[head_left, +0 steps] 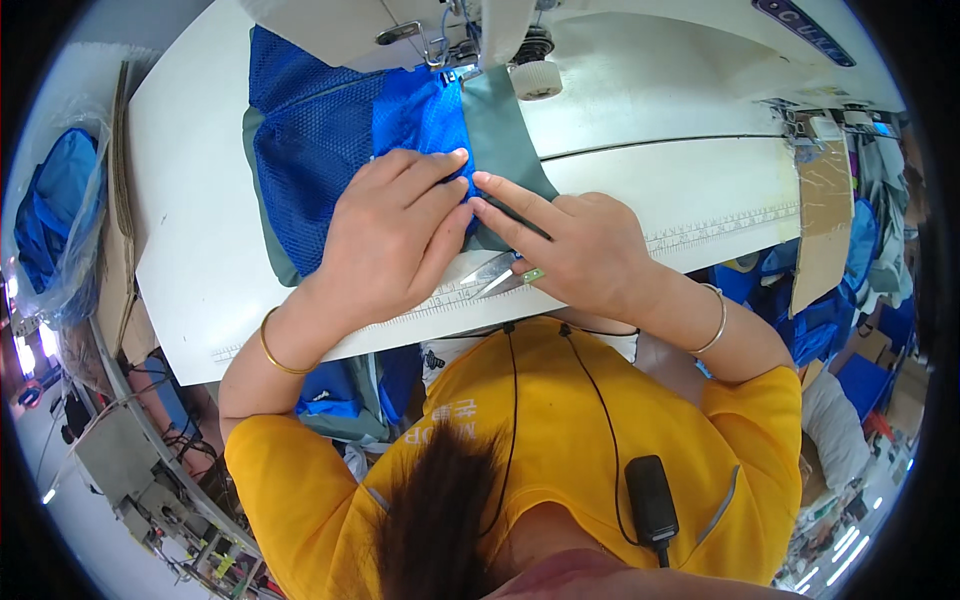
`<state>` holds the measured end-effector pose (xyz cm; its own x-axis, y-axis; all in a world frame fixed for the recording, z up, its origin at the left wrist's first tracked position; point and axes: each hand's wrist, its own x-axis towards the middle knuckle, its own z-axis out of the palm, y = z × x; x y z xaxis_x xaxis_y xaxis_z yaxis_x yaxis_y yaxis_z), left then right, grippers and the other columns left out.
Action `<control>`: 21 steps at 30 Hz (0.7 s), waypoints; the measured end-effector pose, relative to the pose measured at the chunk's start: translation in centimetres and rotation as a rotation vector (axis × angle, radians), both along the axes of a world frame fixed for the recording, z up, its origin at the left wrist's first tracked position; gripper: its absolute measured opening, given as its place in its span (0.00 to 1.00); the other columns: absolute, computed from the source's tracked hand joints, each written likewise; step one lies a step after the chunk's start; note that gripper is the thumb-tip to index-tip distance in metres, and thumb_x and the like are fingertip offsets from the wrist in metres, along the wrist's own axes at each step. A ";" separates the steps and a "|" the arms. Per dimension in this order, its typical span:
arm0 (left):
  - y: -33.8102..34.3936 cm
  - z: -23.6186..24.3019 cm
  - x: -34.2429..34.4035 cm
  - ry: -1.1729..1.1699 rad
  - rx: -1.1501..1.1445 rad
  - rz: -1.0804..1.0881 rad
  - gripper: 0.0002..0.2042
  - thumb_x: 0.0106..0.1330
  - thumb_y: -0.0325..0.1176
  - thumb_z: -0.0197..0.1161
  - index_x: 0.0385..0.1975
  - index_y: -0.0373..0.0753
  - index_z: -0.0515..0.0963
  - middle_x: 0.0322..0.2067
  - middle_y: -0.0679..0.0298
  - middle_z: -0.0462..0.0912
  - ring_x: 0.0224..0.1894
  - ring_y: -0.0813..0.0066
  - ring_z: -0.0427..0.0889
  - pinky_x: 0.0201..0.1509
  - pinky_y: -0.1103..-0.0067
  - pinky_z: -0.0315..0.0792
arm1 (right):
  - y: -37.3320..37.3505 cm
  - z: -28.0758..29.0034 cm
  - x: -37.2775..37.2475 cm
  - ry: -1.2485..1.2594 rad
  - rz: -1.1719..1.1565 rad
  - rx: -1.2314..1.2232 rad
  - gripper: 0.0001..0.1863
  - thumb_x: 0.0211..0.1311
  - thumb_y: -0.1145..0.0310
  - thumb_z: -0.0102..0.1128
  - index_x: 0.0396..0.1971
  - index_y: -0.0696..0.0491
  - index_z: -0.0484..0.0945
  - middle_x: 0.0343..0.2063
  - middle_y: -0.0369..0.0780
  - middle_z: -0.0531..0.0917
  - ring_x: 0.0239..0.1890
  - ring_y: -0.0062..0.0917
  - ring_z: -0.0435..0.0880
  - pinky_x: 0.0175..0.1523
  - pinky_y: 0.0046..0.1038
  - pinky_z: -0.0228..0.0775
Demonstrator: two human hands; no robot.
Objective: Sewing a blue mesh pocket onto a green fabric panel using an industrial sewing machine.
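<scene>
While the left hand [395, 225], fingers extended, presses blue fabric [420, 118] under the sewing machine [450, 35], the right hand [575, 240] seems to grip scissors [494, 269] blocking part of the ruler [720, 229].

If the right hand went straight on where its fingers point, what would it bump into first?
Probably the left hand: its fingertips are just across from those of the right hand, over the blue fabric. How high each sits is hard to tell.

Lettered mach. nameplate [805, 32]; ruler nos. [725, 228] on table [640, 180]; wht print [455, 421] on yellow shirt [580, 430].
</scene>
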<state>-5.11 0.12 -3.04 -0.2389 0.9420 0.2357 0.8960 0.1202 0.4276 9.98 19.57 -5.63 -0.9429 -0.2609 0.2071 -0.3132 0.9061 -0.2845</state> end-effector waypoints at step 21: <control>2.5 -0.4 0.0 0.265 0.001 0.142 0.22 0.57 0.34 0.66 0.48 0.24 0.79 0.54 0.45 0.81 0.59 0.50 0.79 0.65 0.64 0.72 | 0.4 0.2 0.1 0.012 0.012 0.058 0.30 0.52 0.59 0.71 0.56 0.55 0.80 0.65 0.35 0.76 0.20 0.21 0.73 0.28 0.25 0.70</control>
<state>-5.10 2.58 -3.46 -0.2981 0.9033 0.3085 0.9507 0.2519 0.1811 10.06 19.94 -5.45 -0.9371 -0.2845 0.2023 -0.3275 0.9170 -0.2276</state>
